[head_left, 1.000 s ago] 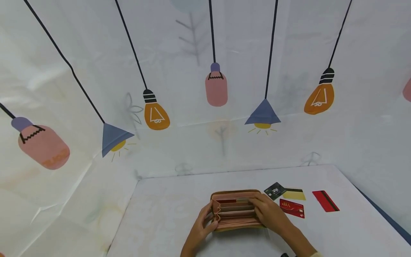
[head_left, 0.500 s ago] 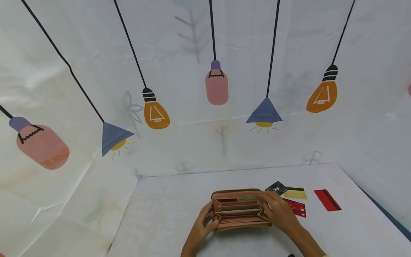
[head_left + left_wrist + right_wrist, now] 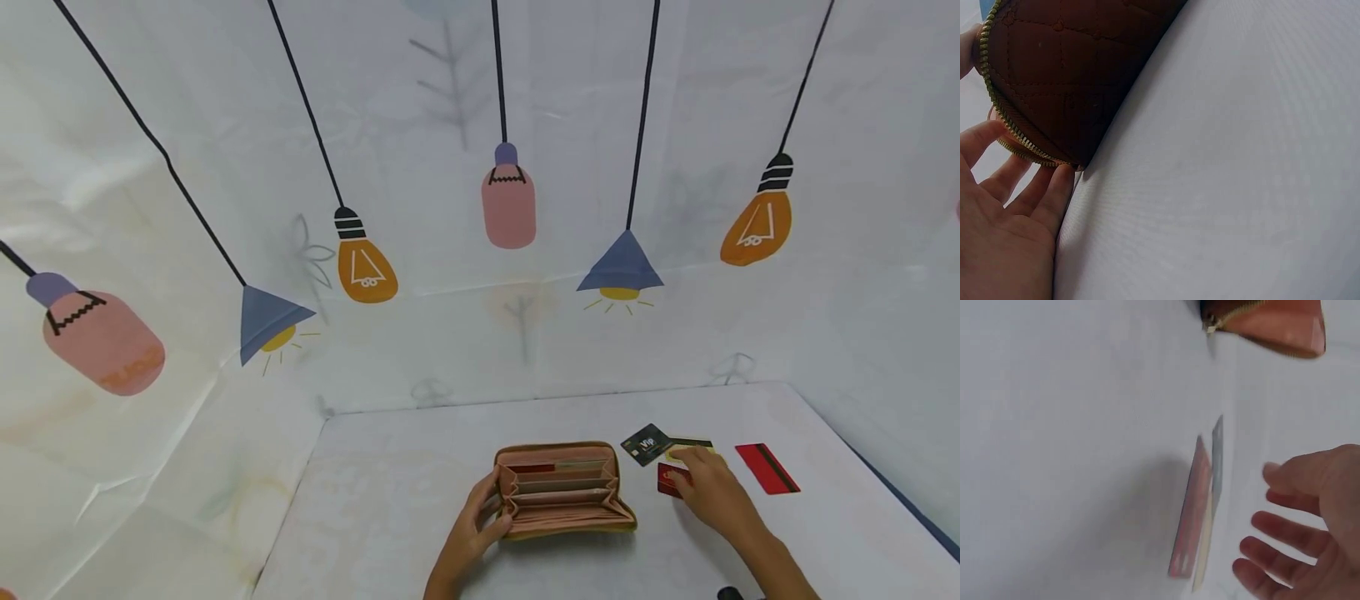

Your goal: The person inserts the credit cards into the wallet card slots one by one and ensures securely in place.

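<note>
A brown zip-around wallet (image 3: 558,527) stands open on the white table, showing its pleated compartments. My left hand (image 3: 468,533) grips its left end, the thumb at the front edge. In the left wrist view the fingers touch the gold zip of the quilted wallet (image 3: 1072,75). A red card edge (image 3: 534,468) shows in a rear slot. Over the loose cards hovers my right hand (image 3: 716,496), its fingers loosely bent and holding nothing. Beneath it, a red VIP card (image 3: 666,481) and a yellow card (image 3: 701,442) are partly hidden. A black Vip card (image 3: 647,444) lies beside them.
Farther right on the table (image 3: 397,475) lies a red card with a dark stripe (image 3: 767,468). A white sheet (image 3: 450,350) printed with hanging lamps forms the backdrop behind and at the left. A small black object (image 3: 729,593) shows at the bottom edge.
My right hand has left the wallet's right side and moved right, over the cards. My left hand has kept its grip on the wallet's left end.
</note>
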Available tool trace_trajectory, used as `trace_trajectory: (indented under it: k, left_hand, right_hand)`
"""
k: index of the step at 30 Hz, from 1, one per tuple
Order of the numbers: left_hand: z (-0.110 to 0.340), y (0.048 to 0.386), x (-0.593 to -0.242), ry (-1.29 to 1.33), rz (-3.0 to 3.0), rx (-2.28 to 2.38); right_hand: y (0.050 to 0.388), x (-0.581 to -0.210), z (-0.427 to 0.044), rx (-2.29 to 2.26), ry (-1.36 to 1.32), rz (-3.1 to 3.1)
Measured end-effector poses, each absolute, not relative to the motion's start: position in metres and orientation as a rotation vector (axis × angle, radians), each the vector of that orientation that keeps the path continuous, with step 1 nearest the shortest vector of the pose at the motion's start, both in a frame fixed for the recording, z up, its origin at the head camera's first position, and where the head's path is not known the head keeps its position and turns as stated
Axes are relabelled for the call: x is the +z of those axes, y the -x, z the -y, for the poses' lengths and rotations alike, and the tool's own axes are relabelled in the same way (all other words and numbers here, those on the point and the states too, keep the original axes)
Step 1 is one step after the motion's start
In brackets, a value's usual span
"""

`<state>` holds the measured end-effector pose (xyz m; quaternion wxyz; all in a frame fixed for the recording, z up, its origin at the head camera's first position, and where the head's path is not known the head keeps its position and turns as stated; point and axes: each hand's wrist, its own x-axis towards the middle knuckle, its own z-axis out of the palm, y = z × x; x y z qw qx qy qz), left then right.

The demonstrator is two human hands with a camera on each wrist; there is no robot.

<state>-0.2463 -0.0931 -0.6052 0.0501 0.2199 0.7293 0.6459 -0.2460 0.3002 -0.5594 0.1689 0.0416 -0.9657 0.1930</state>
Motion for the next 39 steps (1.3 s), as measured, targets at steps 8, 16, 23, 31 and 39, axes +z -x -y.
trace_trajectory:
  k: [8, 16, 23, 31, 39]
  left_hand:
    - [0.093, 0.248, -0.607, -0.686, -2.225, 1.957]
    - [0.094, 0.248, -0.609, -0.702, -2.237, 1.949]
    - [0.093, 0.248, -0.609, -0.692, -2.235, 1.971]
    - [0.093, 0.248, -0.609, -0.691, -2.238, 1.969]
    - [0.093, 0.249, -0.611, -0.699, -2.241, 1.958]
  right_hand:
    - [0.248, -0.568, -0.335, 0.61, -0.016, 2.97]
    - [0.25, -0.576, -0.345, 0.576, -0.049, 3.011]
    - [0.251, -0.579, -0.347, 0.55, -0.104, 2.996]
    - [0.251, -0.582, -0.346, 0.534, -0.098, 2.975]
    - [0.251, -0.582, -0.346, 0.582, -0.048, 2.973]
